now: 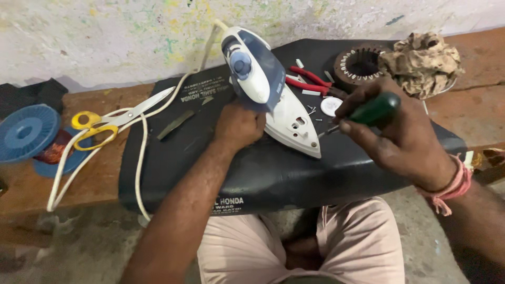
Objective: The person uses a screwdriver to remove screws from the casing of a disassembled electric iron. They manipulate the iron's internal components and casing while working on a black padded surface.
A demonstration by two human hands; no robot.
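Observation:
A white and blue electric iron (273,94) lies on a black padded seat cushion (173,152) across my lap. My left hand (238,126) grips the iron's blue handle from the near side. My right hand (392,131) is shut on a green-handled screwdriver (374,109), whose metal tip points at the iron's white body near its front. The iron's white cord (141,158) loops off to the left.
Yellow-handled scissors (105,122) lie left on the cushion edge. Red-handled pliers (307,80), small screws and a white round cap (330,105) sit behind the iron. A wound motor stator (360,66) and crumpled rag (423,60) are at back right. A blue disc (23,131) lies far left.

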